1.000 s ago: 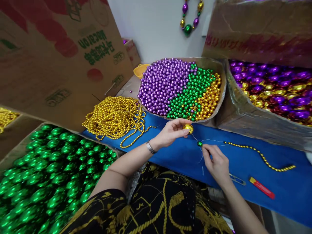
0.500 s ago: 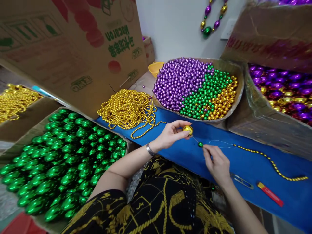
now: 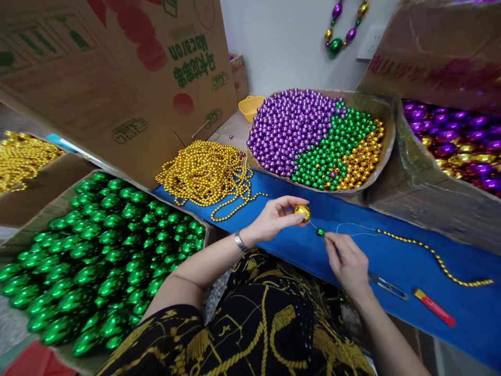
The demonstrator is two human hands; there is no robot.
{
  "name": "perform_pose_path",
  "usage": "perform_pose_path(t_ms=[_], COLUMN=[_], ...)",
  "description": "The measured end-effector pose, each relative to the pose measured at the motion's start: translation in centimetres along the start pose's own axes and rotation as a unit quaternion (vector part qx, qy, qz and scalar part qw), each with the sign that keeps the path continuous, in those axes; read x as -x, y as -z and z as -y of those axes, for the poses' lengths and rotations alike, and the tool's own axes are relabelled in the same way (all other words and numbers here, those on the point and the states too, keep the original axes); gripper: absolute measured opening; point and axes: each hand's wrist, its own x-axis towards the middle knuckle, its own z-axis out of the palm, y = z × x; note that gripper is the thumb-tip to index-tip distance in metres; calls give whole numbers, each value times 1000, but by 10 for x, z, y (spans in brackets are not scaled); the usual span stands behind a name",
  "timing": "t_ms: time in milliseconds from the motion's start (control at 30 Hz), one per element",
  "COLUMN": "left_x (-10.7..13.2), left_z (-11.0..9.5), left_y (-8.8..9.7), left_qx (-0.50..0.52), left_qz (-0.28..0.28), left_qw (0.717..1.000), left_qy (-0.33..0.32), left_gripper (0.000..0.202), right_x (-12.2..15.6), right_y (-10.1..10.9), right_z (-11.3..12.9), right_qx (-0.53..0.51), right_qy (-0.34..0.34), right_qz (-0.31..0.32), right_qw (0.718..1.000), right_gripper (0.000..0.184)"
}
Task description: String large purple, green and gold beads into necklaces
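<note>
Between the fingertips of my left hand point(image 3: 274, 219) is a large shiny gold bead point(image 3: 301, 211). My right hand point(image 3: 348, 261) pinches a thin needle point(image 3: 313, 225), its far end at the gold bead; whether it is inside the bead's hole I cannot tell. A small green bead point(image 3: 320, 232) sits on the needle, right by my right fingertips. White thread point(image 3: 354, 226) runs behind the right hand to a short strand of small gold beads point(image 3: 434, 254) lying on the blue table point(image 3: 395, 261).
A box of small purple, green and gold beads point(image 3: 293, 130) stands behind the hands. Gold bead strands point(image 3: 203, 172) lie heaped left of it. Large green beads point(image 3: 105, 261) fill a box at left. A metal thread snipper point(image 3: 389, 286) and red-yellow cutter point(image 3: 434, 307) lie at right.
The green bead and my right fingertips are very slightly closer to the gold bead. Both grips are the same, and the view has shifted a little.
</note>
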Motion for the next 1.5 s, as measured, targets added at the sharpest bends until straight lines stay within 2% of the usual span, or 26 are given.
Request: perform_pose_path(t_ms=[100,200,267,300,333,367,433,467,500,533,567,600,667,733,800,900,967,1033,1067,1100,1167,1200,1267,1333,1433,1500], left_x=[1,10,24,34,48,64,101,120,137,151,162,170,176,173,168,166,172,179,182,183,179,173,153,128,89,65], left_z=[4,-9,-28,-40,-52,-63,-78,-81,-79,-74,-65,-54,-29,-8,4,4,-6,-21,-30,-39,-55,-61,-68,-67,-48,-28], left_y=[-5,-4,14,30,51,74,124,148,168,185,199,208,218,221,223,228,230,229,226,221,205,193,168,143,117,105], left_qx=[-28,-106,-210,-279,-358,-444,-593,-649,-687,-705,-712,-711,-703,-699,-698,-700,-703,-692,-667,-621,-470,-382,-241,-155,-117,-188], left_qz=[38,100,82,36,-32,-110,-251,-294,-307,-296,-277,-258,-232,-230,-242,-270,-295,-348,-395,-448,-522,-525,-468,-387,-273,-207], left_qw=[999,989,973,957,930,886,765,699,641,603,582,577,587,592,586,571,555,546,559,592,700,758,850,909,955,960], left_qy=[15,1,-42,-65,-82,-80,-4,67,148,227,280,308,326,328,333,335,333,320,294,251,128,66,-9,-26,-1,22], left_gripper=[44,57,63,59,50,36,23,22,22,23,25,29,35,38,40,48,50,48,46,45,46,47,49,51,54,52], right_x=[-4,-4,0,2,5,7,12,14,16,17,18,18,17,16,15,14,15,15,15,15,13,12,9,5,3,4], right_y=[-4,-8,-11,-12,-14,-16,-19,-21,-22,-24,-25,-27,-30,-33,-36,-38,-38,-39,-40,-40,-42,-43,-45,-45,-42,-38], right_z=[2,1,-3,-5,-7,-9,-12,-12,-12,-11,-10,-9,-7,-5,-4,-2,-2,-1,0,2,5,8,13,17,17,12], right_qx=[-20,-35,-43,-49,-53,-56,-58,-59,-61,-63,-67,-71,-76,-79,-84,-93,-95,-100,-104,-111,-129,-138,-156,-163,-151,-133], right_qy=[-7,-20,-45,-60,-73,-84,-100,-106,-110,-115,-116,-115,-106,-94,-82,-67,-61,-60,-58,-54,-38,-29,-12,-4,-21,-47], right_qz=[15,38,33,28,23,18,16,19,24,29,34,38,39,43,48,62,69,69,70,74,84,90,99,102,92,83], right_qw=[1000,998,998,997,996,995,993,992,992,991,990,990,991,992,992,991,991,991,990,990,987,986,983,981,984,986], right_gripper=[15,12,9,8,8,8,9,9,9,9,9,9,9,9,10,10,10,11,11,12,13,13,14,15,13,11])
